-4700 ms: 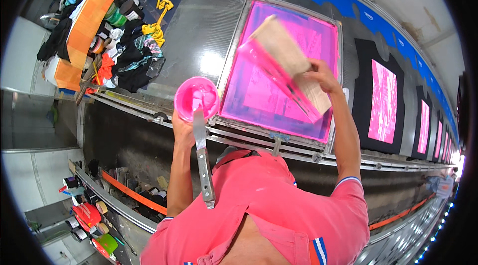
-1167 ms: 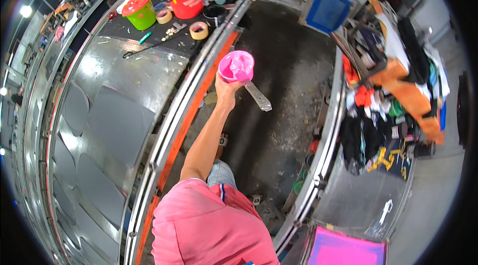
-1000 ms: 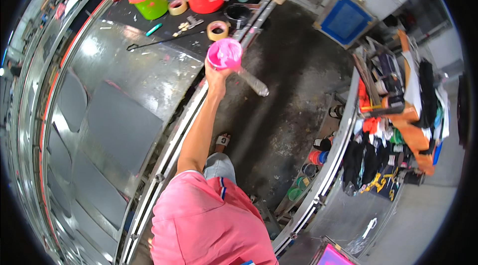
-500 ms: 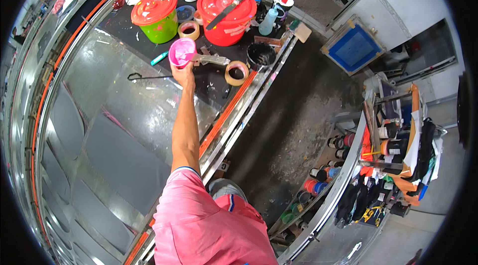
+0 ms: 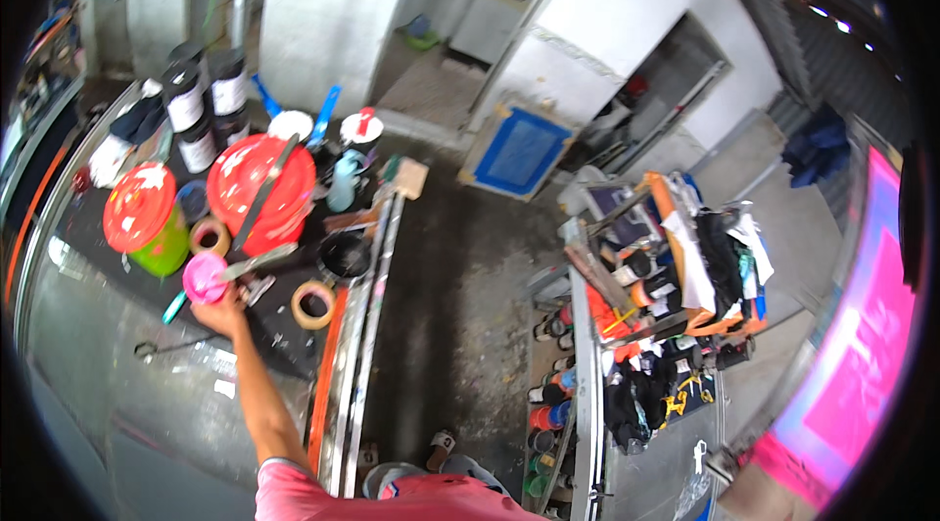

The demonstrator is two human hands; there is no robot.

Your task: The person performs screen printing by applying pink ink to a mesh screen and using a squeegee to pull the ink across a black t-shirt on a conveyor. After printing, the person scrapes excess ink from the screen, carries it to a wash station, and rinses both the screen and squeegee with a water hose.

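Observation:
At the left, my left hand [image 5: 221,313] is wrapped around the lower side of a small pink tub [image 5: 203,279] of pink paint on the black tabletop. A paint-smeared spatula [image 5: 262,260] rests with one end in the tub and the other pointing right. Just beyond are a tape roll [image 5: 197,232], a green bucket with a red lid [image 5: 164,245] and a larger red bucket [image 5: 276,233] with a long flat blade [image 5: 262,196] across its lid. Another tape roll [image 5: 303,311] and a black tub [image 5: 345,257] sit to the right. My right hand is out of view.
Dark containers [image 5: 186,108] and a pale blue bottle [image 5: 343,183] stand farther back. The table's metal rail [image 5: 362,355] borders a stained floor aisle [image 5: 431,296]. Opposite is a cluttered workbench [image 5: 592,394] with paint pots below. A bright pink panel [image 5: 852,364] stands far right.
My view has swung right and up, shifting the table left and bringing the pink panel and more wall into sight. My left hand stays on the pink tub.

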